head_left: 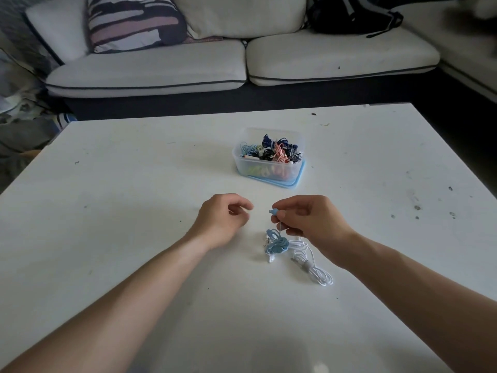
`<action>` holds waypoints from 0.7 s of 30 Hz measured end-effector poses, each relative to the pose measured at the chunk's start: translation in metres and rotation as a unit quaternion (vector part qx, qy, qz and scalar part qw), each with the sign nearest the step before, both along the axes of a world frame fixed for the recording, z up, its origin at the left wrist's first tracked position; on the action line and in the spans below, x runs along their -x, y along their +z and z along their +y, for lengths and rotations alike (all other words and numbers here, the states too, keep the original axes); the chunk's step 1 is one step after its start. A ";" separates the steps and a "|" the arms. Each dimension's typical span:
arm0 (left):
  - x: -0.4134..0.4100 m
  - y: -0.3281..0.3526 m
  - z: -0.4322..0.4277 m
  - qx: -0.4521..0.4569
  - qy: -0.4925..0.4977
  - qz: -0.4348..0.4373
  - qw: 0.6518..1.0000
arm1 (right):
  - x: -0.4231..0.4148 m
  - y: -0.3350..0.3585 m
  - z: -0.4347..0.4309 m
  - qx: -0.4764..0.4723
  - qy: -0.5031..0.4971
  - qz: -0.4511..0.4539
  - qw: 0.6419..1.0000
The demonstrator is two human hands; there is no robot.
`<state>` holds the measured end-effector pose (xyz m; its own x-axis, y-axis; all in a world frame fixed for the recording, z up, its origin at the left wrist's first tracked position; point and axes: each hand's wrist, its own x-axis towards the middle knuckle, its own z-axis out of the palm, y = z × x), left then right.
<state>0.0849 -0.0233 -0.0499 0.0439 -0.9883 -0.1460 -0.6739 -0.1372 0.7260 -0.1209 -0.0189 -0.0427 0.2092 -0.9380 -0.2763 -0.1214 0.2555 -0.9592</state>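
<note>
- Head view: right hand (312, 219) was raised just above the table (134, 184), thumb and forefinger pinched on a blue earbud (273, 212) – other fingers curled under.
- A thin wire ran down from the earbud to the blue cord (277, 242), a loose tangled bundle that lay on the table right below the right hand.
- Left hand (223, 219) hovered just left of the earbud, not touching it; fingers loosely curled, thumb near forefinger, nothing seen in them.
- White cord (314, 267) lay coiled on the table, touching the blue cord's right side and partly under the right wrist.
- A small metal plug showed at the blue cord's left edge; too blurred to tell which cord it belonged to.
- Clear tub (269, 170) stood further back, well apart from the hands, full of bundled cords – navy, pink, black, pale blue.
- The tub sat on a blue lid (298, 181).
- Behind the table was a white sofa (161, 68) with a striped cushion (134, 22) and a black bag (352, 14).
</note>
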 end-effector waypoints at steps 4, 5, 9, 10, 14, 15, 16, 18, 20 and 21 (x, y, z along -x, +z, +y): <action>0.013 0.014 0.007 -0.027 -0.010 0.175 0.984 | -0.001 0.001 0.000 -0.005 0.010 0.001 1.000; 0.015 0.016 0.009 -0.035 -0.005 0.208 0.977 | -0.001 0.001 0.000 -0.007 0.013 0.000 1.000; 0.019 0.020 0.012 -0.065 0.011 0.289 0.955 | -0.002 0.003 0.002 -0.019 0.021 -0.017 0.999; 0.019 0.020 0.012 -0.069 0.014 0.303 0.951 | -0.002 0.003 0.002 -0.020 0.024 -0.020 0.999; 0.021 0.022 0.013 -0.070 0.032 0.338 0.938 | -0.002 0.002 0.003 -0.020 0.034 -0.033 0.999; 0.021 0.022 0.014 -0.067 0.036 0.340 0.938 | -0.002 0.002 0.002 -0.019 0.034 -0.037 0.999; 0.021 0.023 0.014 -0.063 0.040 0.338 0.938 | -0.002 0.002 0.002 -0.016 0.033 -0.040 0.999; 0.021 0.023 0.014 -0.059 0.048 0.334 0.939 | -0.002 0.002 0.002 -0.011 0.027 -0.046 0.999; 0.022 0.024 0.015 -0.062 0.055 0.339 0.937 | -0.002 0.002 0.002 -0.011 0.023 -0.051 0.998; 0.022 0.025 0.015 -0.065 0.058 0.346 0.934 | -0.002 0.002 0.002 -0.011 0.023 -0.054 0.998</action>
<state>0.0624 -0.0084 -0.0251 0.0008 -0.9550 -0.2967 -0.0246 -0.2967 0.9547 -0.1185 -0.0172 -0.0408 0.2808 -0.9210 -0.2700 -0.0296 0.2729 -0.9616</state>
